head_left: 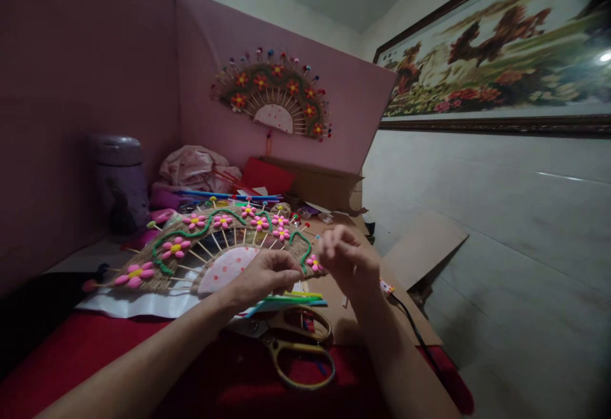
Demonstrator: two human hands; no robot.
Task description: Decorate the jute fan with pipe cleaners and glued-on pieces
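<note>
A fan-shaped craft piece lies on the table, wound with brown twine over thin sticks. Pink clay flowers with yellow centres and a wavy green strip decorate it, and small coloured balls tip the sticks. My left hand is over its pale dotted half-circle base, thumb and fingers pinched together; what they hold, if anything, is hidden. To the right, above the cardboard, my right hand is raised with curled fingers, slightly blurred. Anything in it is too small to make out. Scissors lie below my hands.
Green, yellow and blue strips lie above the scissors. A purple flask stands at left, near bundled pink cloth. Cardboard covers the table's right side, with a black cable. A finished fan hangs on the pink panel behind.
</note>
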